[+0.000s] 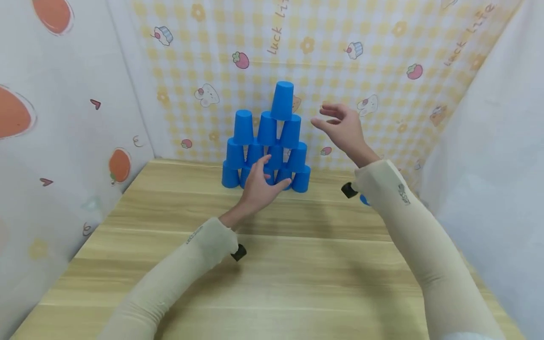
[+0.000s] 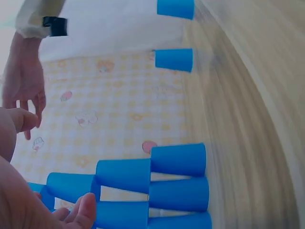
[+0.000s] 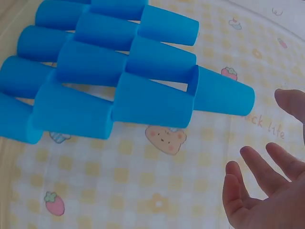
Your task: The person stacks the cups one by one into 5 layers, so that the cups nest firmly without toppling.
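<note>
A stack of upside-down blue cups rises in rows against the back cloth, with three cups in its third row. One blue top cup stands on the right-hand pair of that row. To the right of this cup, my right hand hovers with bent, spread fingers and holds nothing; the right wrist view shows a gap between its fingers and the top cup. My left hand is in front of the lower rows, thumb and fingers apart and nothing between them. Whether it touches a cup I cannot tell. It hides part of the bottom rows.
Two more blue cups stand on the table to the right of the stack, a nearer cup and a farther cup. My right sleeve mostly covers them in the head view. Patterned cloth encloses the wooden table.
</note>
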Demonstrator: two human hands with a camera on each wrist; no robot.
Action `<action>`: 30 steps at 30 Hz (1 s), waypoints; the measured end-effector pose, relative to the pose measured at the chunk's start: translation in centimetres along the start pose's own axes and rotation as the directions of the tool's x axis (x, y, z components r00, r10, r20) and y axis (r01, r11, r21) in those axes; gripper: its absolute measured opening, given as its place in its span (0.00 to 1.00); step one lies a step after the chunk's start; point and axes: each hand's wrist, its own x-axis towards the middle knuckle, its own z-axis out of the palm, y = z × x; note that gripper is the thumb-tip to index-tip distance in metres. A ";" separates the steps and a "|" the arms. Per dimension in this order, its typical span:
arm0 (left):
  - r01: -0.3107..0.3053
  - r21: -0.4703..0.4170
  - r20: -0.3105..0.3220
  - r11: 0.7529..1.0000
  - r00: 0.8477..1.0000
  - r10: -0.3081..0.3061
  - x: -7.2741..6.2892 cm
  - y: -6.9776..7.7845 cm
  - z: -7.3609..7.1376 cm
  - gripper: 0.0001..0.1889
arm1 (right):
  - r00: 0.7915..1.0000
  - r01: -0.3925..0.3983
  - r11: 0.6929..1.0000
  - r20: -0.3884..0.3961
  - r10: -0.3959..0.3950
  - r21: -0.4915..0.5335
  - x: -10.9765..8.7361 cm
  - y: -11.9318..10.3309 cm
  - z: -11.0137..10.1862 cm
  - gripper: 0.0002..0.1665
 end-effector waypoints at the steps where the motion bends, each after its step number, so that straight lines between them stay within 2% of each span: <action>1: 0.016 -0.006 0.019 1.000 1.000 -0.016 -0.1 0.0 0.2 0.43 | 1.000 0.000 1.000 0.000 0.000 -0.004 -0.5 0.3 -0.4 0.35; 7: 0.109 -0.024 0.107 0.994 0.989 -0.106 -0.5 0.0 1.4 0.44 | 1.000 0.011 1.000 -0.012 -0.011 -0.028 -3.3 1.9 -2.9 0.33; 13: 0.175 -0.052 0.157 0.983 0.974 -0.165 -1.2 0.4 2.1 0.46 | 0.997 -0.069 0.992 0.014 0.071 -0.102 -5.8 4.0 -5.9 0.36; 22: 0.189 -0.033 0.197 0.981 0.964 -0.179 -1.9 -0.3 2.5 0.46 | 0.980 -0.180 0.962 0.042 0.192 -0.207 -9.1 10.0 -10.3 0.41; 27: 0.183 -0.010 0.207 0.983 0.962 -0.177 -1.7 -0.8 2.5 0.45 | 0.966 -0.245 0.941 0.026 0.258 -0.233 -11.1 12.9 -12.6 0.43; 30: 0.180 -0.001 0.214 0.984 0.961 -0.175 -1.5 -0.7 2.6 0.45 | 0.949 -0.303 0.922 0.013 0.315 -0.240 -12.2 14.2 -13.8 0.45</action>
